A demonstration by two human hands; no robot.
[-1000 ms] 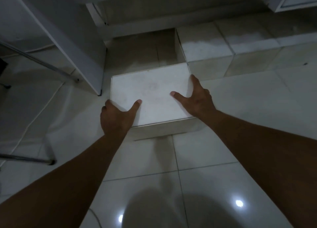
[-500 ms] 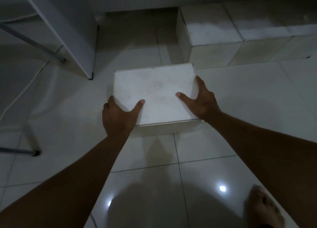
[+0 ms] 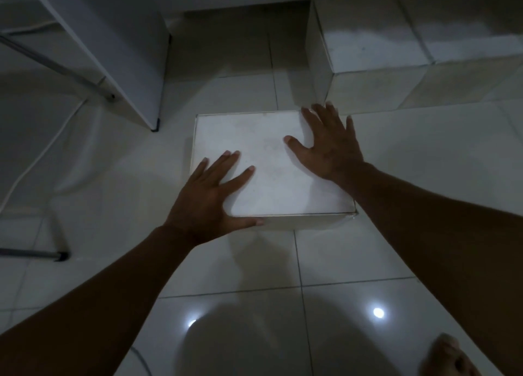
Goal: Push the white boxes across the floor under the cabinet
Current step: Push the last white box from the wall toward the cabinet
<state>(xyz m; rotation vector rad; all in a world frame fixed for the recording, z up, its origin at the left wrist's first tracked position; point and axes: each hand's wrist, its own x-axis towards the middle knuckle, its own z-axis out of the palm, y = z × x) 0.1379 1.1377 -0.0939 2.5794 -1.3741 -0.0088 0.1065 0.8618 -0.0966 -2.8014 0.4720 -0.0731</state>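
Left hand (image 3: 209, 194) and right hand (image 3: 328, 146) lie spread flat on white box (image 3: 271, 171), apparently for pushing; stacked boxes (image 3: 368, 36) beyond right hand.

A dim room in a home: glossy white floor tiles (image 3: 353, 251), a white cabinet panel (image 3: 133, 50) standing on them, a bare foot (image 3: 450, 358), stacked white boxes (image 3: 396, 44).

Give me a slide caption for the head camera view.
Both hands flat on white box, facing gap beside stacked boxes.
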